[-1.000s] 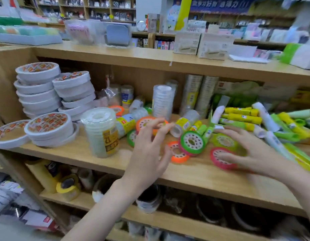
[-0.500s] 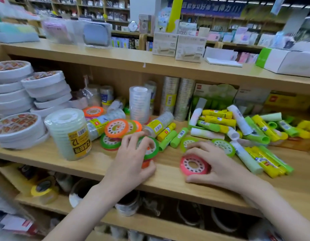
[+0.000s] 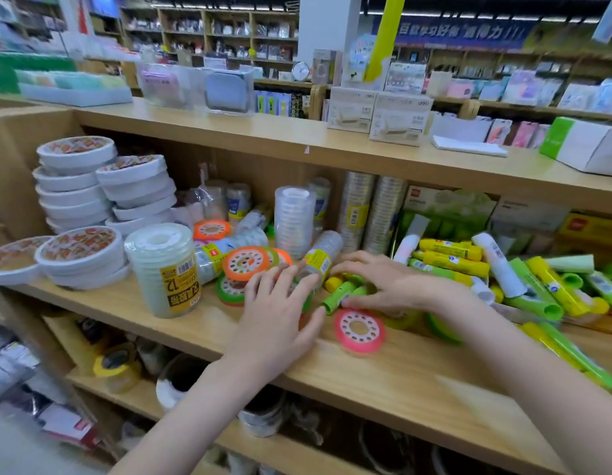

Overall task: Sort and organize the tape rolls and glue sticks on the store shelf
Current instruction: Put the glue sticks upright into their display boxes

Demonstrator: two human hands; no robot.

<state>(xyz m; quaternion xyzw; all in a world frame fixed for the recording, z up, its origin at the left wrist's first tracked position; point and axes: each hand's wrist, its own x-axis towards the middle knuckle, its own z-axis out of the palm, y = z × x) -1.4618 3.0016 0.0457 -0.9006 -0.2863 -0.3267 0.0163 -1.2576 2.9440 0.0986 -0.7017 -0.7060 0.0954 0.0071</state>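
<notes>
My left hand (image 3: 280, 313) lies with fingers spread flat over a small tape roll, which it mostly hides. An orange tape roll (image 3: 244, 262) and a green tape roll (image 3: 229, 290) sit just left of it. My right hand (image 3: 397, 286) reaches left, with fingers above and thumb below short green glue sticks (image 3: 340, 295), pinching them; its fingertips touch a lying clear tape tube (image 3: 323, 255). A pink tape roll (image 3: 359, 329) lies free on the wooden shelf (image 3: 366, 382), below my right hand. A loose pile of yellow and green glue sticks (image 3: 537, 286) fills the right side.
Stacks of white double-sided tape rolls (image 3: 75, 186) stand at the left, and a wrapped pack of clear tape (image 3: 167, 269) stands upright beside them. Taller clear tape tubes (image 3: 357, 207) line the back. Boxes (image 3: 448, 207) stand behind the glue sticks. Yellow tape (image 3: 118, 366) lies on the lower shelf.
My right hand let go of the pink roll and moved up-left onto the green glue sticks. My left hand flattened and shifted right over its roll.
</notes>
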